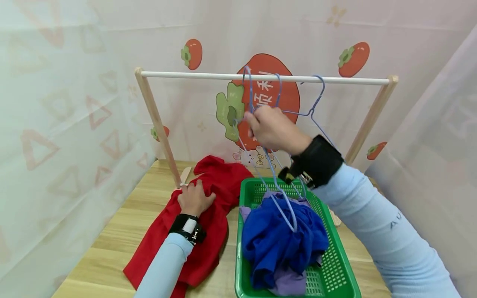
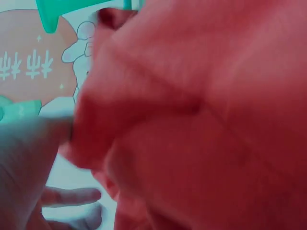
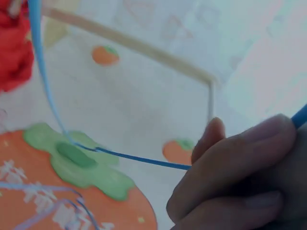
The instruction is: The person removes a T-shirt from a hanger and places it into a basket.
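My right hand (image 1: 273, 128) grips a blue wire hanger (image 1: 273, 178) near its neck, just below the white rod. Its hook overlaps the rod, and its long loop hangs down in front of the basket. In the right wrist view, curled fingers (image 3: 230, 177) close round the blue wire. My left hand (image 1: 195, 198) rests on a red garment (image 1: 208, 231) spread on the table to the left, thumb apart from the fingers. Close up in the left wrist view, the red cloth fills much of the picture, and some of the fingers are straight beside it.
More blue hangers (image 1: 312, 108) hang from the white rod (image 1: 193, 75) of a wooden rack. Under it stands a green basket (image 1: 240, 252) with blue cloth (image 1: 279, 236) and purple cloth (image 1: 290, 281). A patterned curtain (image 1: 112, 49) surrounds the wooden table (image 1: 108, 248).
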The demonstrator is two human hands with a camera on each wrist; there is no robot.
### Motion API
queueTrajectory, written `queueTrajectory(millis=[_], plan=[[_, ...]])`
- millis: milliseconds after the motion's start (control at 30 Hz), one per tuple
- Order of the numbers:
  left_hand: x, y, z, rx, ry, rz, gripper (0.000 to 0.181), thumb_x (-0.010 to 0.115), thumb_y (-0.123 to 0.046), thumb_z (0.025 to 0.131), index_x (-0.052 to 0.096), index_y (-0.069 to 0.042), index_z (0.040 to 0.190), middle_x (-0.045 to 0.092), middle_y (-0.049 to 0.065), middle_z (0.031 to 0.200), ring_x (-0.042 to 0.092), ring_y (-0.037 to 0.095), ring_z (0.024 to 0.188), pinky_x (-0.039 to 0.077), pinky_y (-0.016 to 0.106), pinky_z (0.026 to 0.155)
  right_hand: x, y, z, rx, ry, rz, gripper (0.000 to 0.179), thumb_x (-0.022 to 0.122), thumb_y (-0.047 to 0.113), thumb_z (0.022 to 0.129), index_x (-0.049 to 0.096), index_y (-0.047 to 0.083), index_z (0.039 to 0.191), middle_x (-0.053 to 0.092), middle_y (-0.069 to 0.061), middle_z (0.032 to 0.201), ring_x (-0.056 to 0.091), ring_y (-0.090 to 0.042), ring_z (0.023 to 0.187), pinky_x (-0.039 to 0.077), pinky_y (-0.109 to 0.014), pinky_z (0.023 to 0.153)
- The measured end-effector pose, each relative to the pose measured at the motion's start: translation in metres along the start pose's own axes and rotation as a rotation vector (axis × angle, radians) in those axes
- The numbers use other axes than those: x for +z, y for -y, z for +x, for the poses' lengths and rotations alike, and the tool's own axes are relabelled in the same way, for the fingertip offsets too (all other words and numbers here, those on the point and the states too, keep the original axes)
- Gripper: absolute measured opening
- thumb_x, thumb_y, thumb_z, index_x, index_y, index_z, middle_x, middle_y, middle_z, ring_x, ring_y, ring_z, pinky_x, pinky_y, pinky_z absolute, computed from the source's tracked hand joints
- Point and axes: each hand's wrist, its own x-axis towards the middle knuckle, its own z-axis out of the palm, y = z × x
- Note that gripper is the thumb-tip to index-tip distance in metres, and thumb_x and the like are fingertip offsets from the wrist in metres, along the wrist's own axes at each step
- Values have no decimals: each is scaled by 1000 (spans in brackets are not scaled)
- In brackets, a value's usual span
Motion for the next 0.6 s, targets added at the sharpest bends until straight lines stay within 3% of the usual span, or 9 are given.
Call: queueTrajectory(millis=[133, 267, 467, 600], plan=[[0, 9, -5, -46, 73, -13, 104, 64, -72, 66, 30, -13, 144, 25, 30, 137, 24, 55, 122, 23, 72, 86, -12, 4, 26, 7, -49, -7, 47, 29, 36, 105, 61, 9, 83, 53, -9, 69, 43, -22, 52, 30, -27, 46], [5, 17, -8, -82, 174, -42, 119, 64, -80, 60, 16, -20, 151, 6, 28, 147, 14, 62, 124, 19, 77, 82, -6, -4, 49, 59, -47, -26, 46, 29, 38, 104, 61, 12, 85, 50, -8, 68, 39, -19, 51, 29, -27, 46], [13, 24, -16, -107, 324, -58, 119, 64, -79, 61, 12, -21, 152, 7, 29, 147, 14, 63, 124, 22, 78, 78, 13, -23, 64, 89, 35, -56, 49, 29, 41, 104, 59, 10, 80, 50, -5, 66, 38, -19, 53, 29, -29, 51], [14, 25, -18, -91, 337, -32, 113, 66, -73, 64, 17, -20, 151, 16, 28, 144, 18, 61, 123, 25, 77, 77, 10, -21, 50, 108, 16, -139, 51, 33, 49, 101, 52, 8, 79, 41, -5, 62, 40, -21, 53, 27, -30, 49]])
